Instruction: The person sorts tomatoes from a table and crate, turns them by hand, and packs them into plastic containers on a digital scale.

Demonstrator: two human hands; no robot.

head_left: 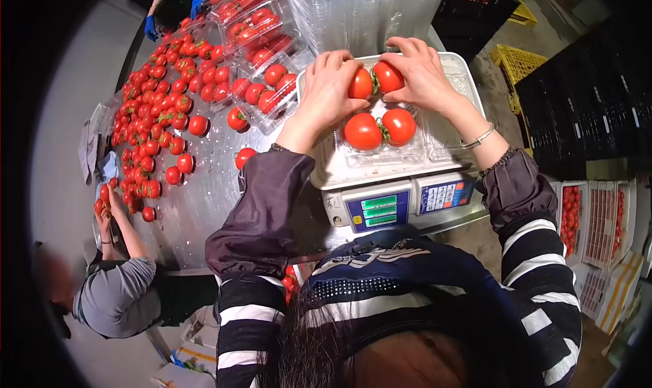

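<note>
My left hand (330,83) is curled round a red tomato (360,85). Beside it, my right hand (422,77) grips another tomato (388,78), its fingers over the far side. The two tomatoes touch, green stems facing each other. Nearer to me, a second pair of tomatoes (363,132) lies in a clear plastic container (435,140). This container rests on the white tray (318,174) of a digital scale (336,215) with lit green displays. Whether the held tomatoes touch the container's bottom is hidden.
Loose tomatoes (153,126) cover the metal table (210,184) on the left. Filled clear packs (255,31) and a tall stack of empty containers (360,14) stand at the back. Another person (119,296) handles tomatoes at left; blue gloves (198,1) show beyond. Crates (577,96) stand right.
</note>
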